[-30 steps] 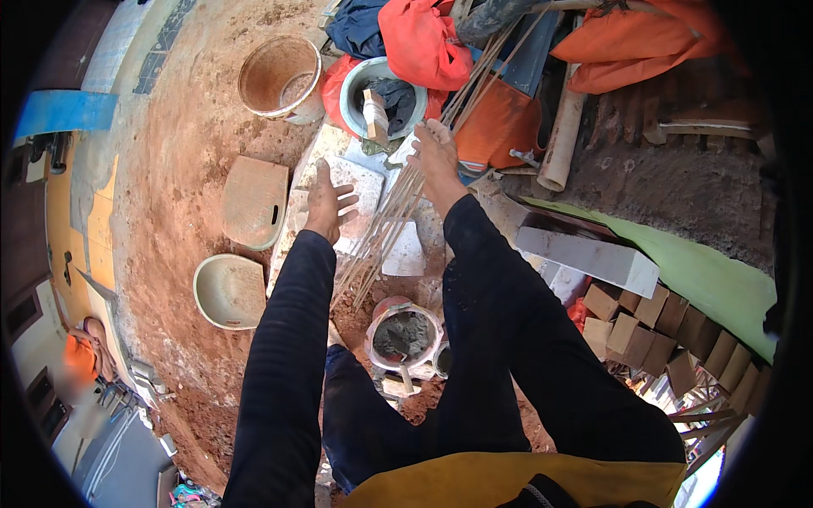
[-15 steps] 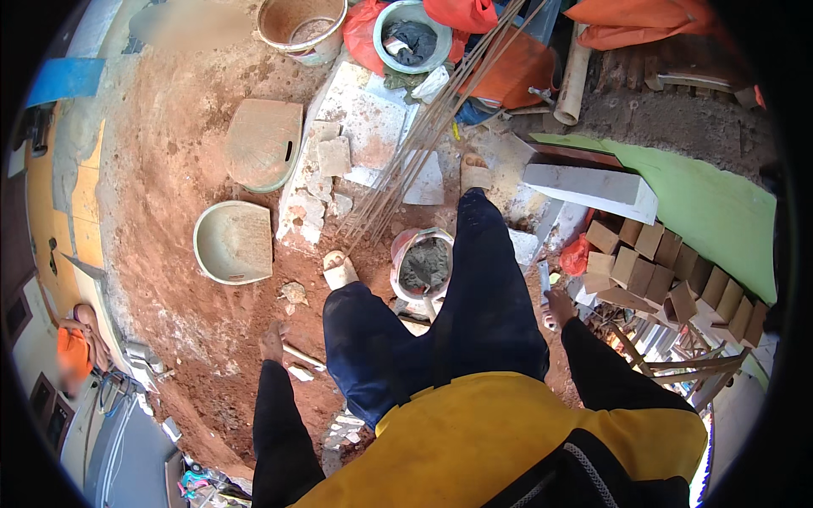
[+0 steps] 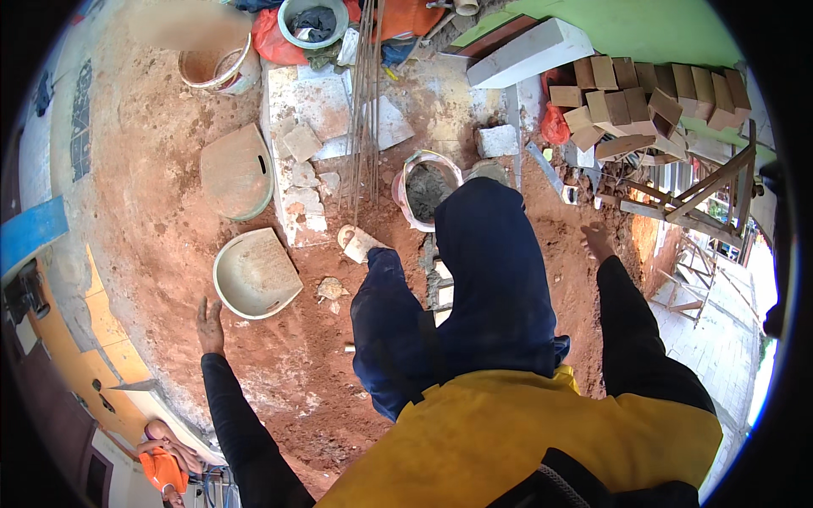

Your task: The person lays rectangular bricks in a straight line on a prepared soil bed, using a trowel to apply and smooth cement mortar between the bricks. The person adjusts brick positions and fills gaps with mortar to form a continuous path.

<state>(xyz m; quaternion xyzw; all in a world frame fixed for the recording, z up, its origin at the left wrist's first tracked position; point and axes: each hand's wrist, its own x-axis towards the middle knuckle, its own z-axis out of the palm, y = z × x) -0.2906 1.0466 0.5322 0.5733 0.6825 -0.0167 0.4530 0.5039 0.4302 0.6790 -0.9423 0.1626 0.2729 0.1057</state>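
My left hand (image 3: pixel 210 328) is held out with its fingers spread and nothing in it. It is nearest to a cream, dirt-stained half-cut plastic container (image 3: pixel 258 275). Out to the right, my right hand (image 3: pixel 598 241) is also empty, fingers apart, above the red soil. A long grey bar-shaped tool (image 3: pixel 544 171) lies beyond it, apart from the fingers. Ahead of my knees stands a pale bucket (image 3: pixel 430 190) partly filled with wet grey mortar. Partly hidden by my leg, a strip of pale blocks (image 3: pixel 442 292) runs along the ground.
Thin metal rods (image 3: pixel 366 110) lie over broken white slabs (image 3: pixel 296 110). Another half-cut container (image 3: pixel 237 173) lies face down. Stacked brown bricks (image 3: pixel 631 106) and a wooden frame (image 3: pixel 711 182) stand at right. At lower left sits a person in orange (image 3: pixel 165 470).
My view has turned and shifted. Both hands have swung outward, wider apart; the right is now away from the grey bar it was beside. My legs have moved, one now closer to the mortar bucket.
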